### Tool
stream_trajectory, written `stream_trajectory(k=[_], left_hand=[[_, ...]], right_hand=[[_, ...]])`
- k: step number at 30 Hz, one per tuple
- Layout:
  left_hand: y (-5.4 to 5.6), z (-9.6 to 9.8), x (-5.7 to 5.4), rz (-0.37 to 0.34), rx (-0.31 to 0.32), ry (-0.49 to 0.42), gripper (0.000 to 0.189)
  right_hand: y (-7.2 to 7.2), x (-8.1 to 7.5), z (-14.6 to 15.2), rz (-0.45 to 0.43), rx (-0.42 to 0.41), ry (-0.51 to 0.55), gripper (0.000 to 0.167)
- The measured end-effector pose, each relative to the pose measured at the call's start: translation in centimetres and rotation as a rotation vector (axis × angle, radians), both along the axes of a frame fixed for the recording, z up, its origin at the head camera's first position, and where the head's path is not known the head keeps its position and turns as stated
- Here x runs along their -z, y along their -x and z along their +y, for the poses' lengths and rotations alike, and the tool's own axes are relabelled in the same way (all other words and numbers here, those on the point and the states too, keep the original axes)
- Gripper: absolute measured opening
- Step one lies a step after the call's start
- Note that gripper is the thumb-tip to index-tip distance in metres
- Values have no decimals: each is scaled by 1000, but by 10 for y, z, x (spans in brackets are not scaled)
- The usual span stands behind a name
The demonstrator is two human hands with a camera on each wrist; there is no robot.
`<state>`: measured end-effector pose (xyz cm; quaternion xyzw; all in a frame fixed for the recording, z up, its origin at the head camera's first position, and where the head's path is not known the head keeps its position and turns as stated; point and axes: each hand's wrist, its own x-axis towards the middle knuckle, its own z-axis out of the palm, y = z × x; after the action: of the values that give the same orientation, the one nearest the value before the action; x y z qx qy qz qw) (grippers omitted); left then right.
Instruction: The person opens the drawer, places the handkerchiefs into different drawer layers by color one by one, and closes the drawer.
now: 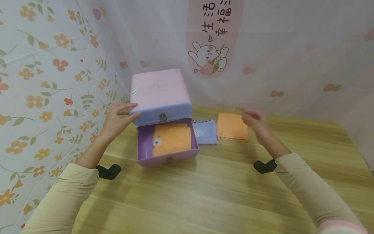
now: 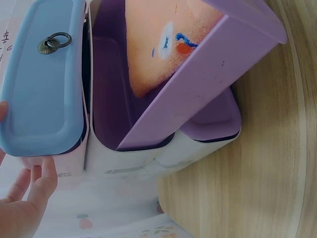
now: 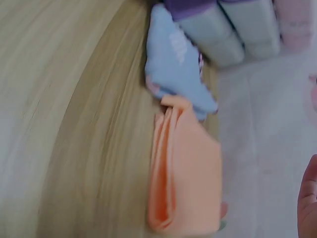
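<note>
In the head view my left hand rests at the front left corner of a small drawer cabinet with a pink top. Its fingers touch the pink casing beside the light-blue top drawer front. Below it a purple drawer is pulled out, and a folded orange towel with an animal-face print lies inside. My right hand, fingers loosely bent and holding nothing, hovers by the right side of a plain folded orange towel. A blue folded towel lies between that towel and the drawer.
Another purple drawer front sits pushed in beneath the pulled-out one. A floral cloth hangs close on the left, and a printed white curtain stands behind the wooden table.
</note>
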<state>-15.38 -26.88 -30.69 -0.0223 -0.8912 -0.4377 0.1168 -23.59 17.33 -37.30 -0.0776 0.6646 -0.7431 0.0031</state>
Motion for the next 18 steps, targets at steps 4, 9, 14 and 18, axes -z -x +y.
stream_trajectory(k=[4, 9, 14, 18], left_hand=[[-2, 1, -1, 8, 4, -2, 44], [-2, 2, -2, 17, 7, -3, 44], [-2, 3, -2, 17, 6, 2, 44], [-3, 3, -2, 14, 4, 1, 44]], right_hand=[[1, 11, 11, -32, 51, -15, 10], [4, 30, 23, -135, 82, -60, 18], [7, 50, 30, -223, 91, -139, 40], [7, 60, 35, -262, 75, -186, 52]])
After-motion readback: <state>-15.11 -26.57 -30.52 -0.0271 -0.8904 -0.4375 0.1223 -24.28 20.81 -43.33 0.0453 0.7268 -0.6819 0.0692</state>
